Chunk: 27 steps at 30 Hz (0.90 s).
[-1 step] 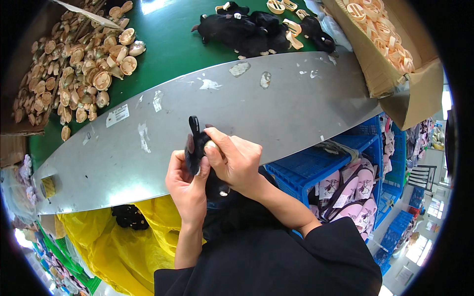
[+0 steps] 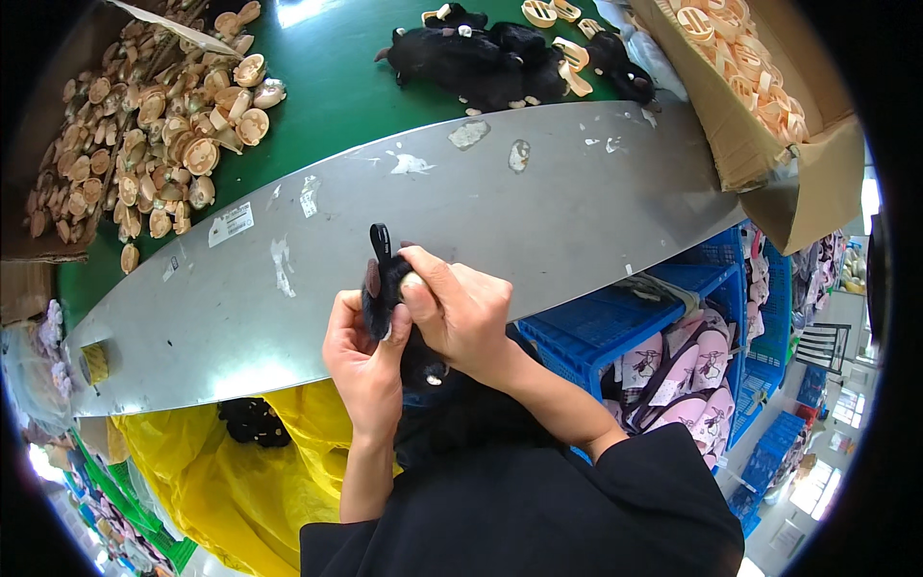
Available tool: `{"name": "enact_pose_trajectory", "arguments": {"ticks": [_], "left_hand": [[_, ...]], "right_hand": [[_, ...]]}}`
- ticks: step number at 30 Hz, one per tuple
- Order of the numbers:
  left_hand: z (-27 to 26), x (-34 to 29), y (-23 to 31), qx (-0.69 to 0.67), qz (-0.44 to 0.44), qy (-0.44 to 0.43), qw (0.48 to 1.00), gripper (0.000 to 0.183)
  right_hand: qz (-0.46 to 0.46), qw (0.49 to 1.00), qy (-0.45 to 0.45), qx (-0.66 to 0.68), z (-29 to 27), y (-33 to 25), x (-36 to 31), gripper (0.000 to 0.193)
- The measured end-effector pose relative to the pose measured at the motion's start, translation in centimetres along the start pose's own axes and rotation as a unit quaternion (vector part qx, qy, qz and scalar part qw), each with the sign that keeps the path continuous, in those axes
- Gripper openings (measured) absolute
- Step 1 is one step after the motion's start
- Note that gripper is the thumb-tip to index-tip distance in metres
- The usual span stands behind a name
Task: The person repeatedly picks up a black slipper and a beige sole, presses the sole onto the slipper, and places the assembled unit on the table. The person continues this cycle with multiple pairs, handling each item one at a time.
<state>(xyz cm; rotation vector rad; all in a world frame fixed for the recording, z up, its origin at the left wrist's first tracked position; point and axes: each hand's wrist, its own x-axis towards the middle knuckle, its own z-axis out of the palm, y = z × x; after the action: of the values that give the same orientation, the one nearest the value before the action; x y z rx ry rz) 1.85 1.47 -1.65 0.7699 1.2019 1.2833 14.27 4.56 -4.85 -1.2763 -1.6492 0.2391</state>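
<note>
Two hands, left hand [image 2: 363, 361] and right hand [image 2: 461, 313], fingers clamped together on one black plush piece [image 2: 385, 279], held over the near edge of the grey desk [image 2: 538, 192], one cardboard box [image 2: 769, 125] far right, nothing moved since the earlier frame.

Grey bench [image 2: 538, 192] free ahead; beige parts pile [image 2: 154, 115] blocks far-left.

black plush piece [image 2: 385, 288] mostly hidden by hands; cardboard box [image 2: 769, 163] cut off

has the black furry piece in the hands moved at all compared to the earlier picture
No. The black furry piece sits at the same spot against the grey metal ledge, held by the left hand and right hand.
</note>
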Motion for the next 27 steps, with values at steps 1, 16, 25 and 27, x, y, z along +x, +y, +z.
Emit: {"name": "enact_pose_trajectory", "arguments": {"ticks": [1,16,25,27], "left_hand": [[-0.1,0.2,0.2,-0.011,-0.004,-0.010,1.000,0.023],[-1.8,-0.9,4.4,-0.038,-0.040,-0.073,0.996,0.024],[-2.6,-1.7,4.0,-0.020,-0.049,-0.152,0.987,0.021],[-2.5,-1.8,4.2,-0.008,-0.039,-0.140,0.989,0.020]], "right_hand": [[-0.005,1.000,-0.017,0.009,-0.3,-0.2,0.2,0.031],[0.155,0.886,-0.233,0.369,-4.8,-0.2,2.2,0.068],[0.393,0.605,-0.375,0.582,-5.0,1.6,0.6,0.089],[0.418,0.584,-0.374,0.587,-5.0,1.0,0.7,0.090]]}}
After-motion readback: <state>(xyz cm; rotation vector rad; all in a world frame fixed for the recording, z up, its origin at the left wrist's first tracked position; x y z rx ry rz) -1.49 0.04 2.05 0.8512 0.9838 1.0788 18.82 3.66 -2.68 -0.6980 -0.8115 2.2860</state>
